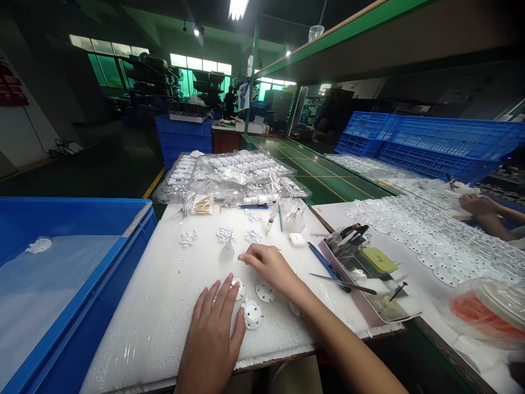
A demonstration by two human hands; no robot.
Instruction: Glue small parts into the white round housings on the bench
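Note:
My left hand [215,331] lies with its fingers outstretched over the white foam-covered worktop [143,306]. Its fingertips touch or nearly touch a white round part [237,287], and its thumb is beside another white disc with small holes [251,313]. My right hand [273,265] is closed just above the worktop, fingers curled together; whatever they may pinch is hidden. A small translucent bottle [227,250] stands a little left of those fingers. Below the right hand lies a white ring part [266,291], and more discs are partly covered by the forearm.
Piles of small white pieces [188,238], cotton swabs [203,204] and a syringe [269,223] lie farther back. A tool tray [361,273] with tweezers [342,282] sits right; a blue bin [82,262] stands left. Another person's hands [478,204] are at far right.

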